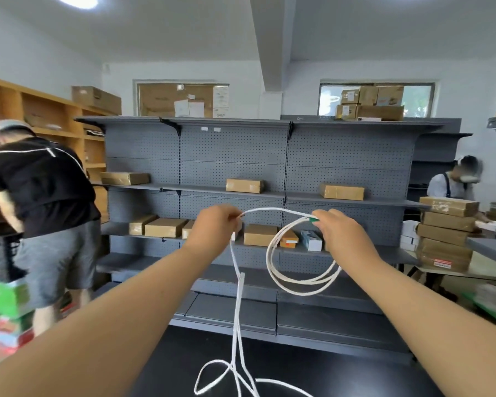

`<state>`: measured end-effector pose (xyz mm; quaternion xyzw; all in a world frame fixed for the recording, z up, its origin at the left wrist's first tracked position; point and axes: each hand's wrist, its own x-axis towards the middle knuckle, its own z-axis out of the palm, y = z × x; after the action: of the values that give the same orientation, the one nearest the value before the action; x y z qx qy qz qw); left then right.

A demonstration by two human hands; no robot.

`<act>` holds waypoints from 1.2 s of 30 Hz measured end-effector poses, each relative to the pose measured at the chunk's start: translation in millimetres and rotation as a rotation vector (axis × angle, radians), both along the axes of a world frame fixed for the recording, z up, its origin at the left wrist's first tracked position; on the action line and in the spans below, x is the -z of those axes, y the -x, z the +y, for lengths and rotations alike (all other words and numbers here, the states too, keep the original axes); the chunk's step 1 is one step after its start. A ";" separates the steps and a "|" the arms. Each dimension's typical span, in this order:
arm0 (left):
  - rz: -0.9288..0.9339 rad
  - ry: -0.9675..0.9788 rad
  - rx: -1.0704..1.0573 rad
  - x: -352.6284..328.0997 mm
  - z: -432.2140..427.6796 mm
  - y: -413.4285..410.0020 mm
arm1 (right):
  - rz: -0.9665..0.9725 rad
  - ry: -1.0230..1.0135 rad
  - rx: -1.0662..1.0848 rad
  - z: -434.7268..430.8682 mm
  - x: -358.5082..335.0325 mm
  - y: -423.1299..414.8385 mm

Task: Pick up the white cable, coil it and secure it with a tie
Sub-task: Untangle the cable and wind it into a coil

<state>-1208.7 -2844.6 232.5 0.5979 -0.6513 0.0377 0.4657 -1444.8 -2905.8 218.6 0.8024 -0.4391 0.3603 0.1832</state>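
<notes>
White cable (269, 253) spans level between two raised hands in front of grey shelving (232, 150). The left hand (215, 226) pinches a strand whose slack falls straight down to loose loops on a black surface (327, 376). The right hand (342, 234) grips several round coils hanging below it, with a green piece (315, 221) at its fingertips.
</notes>
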 end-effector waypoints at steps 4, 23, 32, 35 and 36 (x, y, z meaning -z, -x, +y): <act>-0.471 -0.107 -0.057 -0.5 6.7 7.7 | -0.005 -0.041 -0.024 3.9 8.8 -1.9; -0.002 -0.269 0.010 58.2 18.4 -29.5 | -0.065 -0.143 -0.036 10.7 45.8 -39.2; 0.694 -0.417 0.441 94.3 2.2 -29.2 | -0.352 -0.288 -0.067 10.5 46.9 -57.7; 0.847 -0.445 0.524 94.9 -4.4 -21.2 | -0.470 -0.295 -0.044 14.3 49.0 -60.3; 0.881 -0.451 0.552 94.9 -6.6 -18.6 | -0.503 -0.280 -0.020 15.4 49.6 -60.1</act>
<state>-1190.1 -2851.2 137.6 0.4493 -0.5197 -0.4784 0.5469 -1384.7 -2890.4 169.0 0.7097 -0.5083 0.4855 -0.0477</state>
